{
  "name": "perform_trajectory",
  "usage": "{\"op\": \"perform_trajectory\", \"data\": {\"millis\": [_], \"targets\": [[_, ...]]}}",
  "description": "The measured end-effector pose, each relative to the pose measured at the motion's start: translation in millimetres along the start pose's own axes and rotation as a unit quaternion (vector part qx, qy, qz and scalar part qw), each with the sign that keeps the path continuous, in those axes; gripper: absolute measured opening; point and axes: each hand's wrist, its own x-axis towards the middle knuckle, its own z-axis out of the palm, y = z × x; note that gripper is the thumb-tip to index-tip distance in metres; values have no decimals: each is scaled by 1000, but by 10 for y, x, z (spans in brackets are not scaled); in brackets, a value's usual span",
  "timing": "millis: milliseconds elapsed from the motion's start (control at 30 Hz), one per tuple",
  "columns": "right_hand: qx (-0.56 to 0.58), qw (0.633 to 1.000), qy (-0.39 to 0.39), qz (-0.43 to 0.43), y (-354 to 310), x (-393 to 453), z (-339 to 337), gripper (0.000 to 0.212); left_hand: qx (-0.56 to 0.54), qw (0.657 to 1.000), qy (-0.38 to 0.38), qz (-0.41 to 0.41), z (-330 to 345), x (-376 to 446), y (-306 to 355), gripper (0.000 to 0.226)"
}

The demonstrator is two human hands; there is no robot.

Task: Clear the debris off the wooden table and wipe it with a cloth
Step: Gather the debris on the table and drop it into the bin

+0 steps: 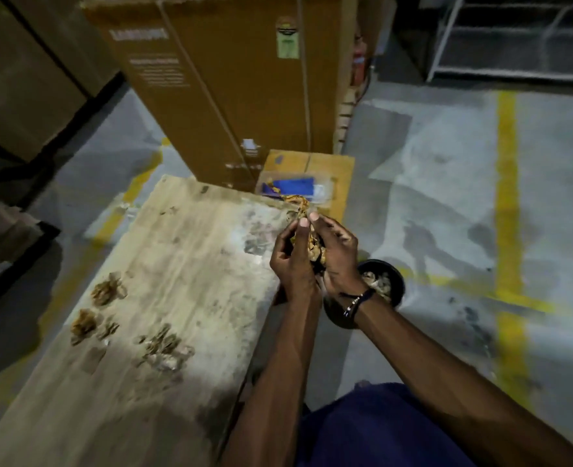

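The wooden table is pale and stained, running from the lower left to the middle. My left hand and my right hand are pressed together above its right edge, both cupped around a clump of brown debris. Three more piles of debris lie on the table's left half: one, another, and a larger one. A black bin with debris inside stands on the floor just right of my right wrist.
A tall cardboard box stands behind the table's far end. A small open carton with blue items sits beside it. More boxes stand at left. Yellow lines mark the grey floor at right, and a white rack stands far right.
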Motion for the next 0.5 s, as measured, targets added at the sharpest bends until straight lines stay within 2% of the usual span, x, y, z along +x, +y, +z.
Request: {"op": "perform_trajectory", "data": {"millis": [67, 233, 500], "targets": [[0, 1000, 29, -4, -108, 79, -318, 13, 29, 999, -7, -15, 206, -146, -238, 11], [3, 992, 122, 9, -239, 268, -1012, 19, 46, 992, -56, -103, 563, -394, -751, 11], [21, 966, 253, 42, 2, 704, -1868, 26, 133, 961, -100, -220, 795, -286, -1776, 10]]}}
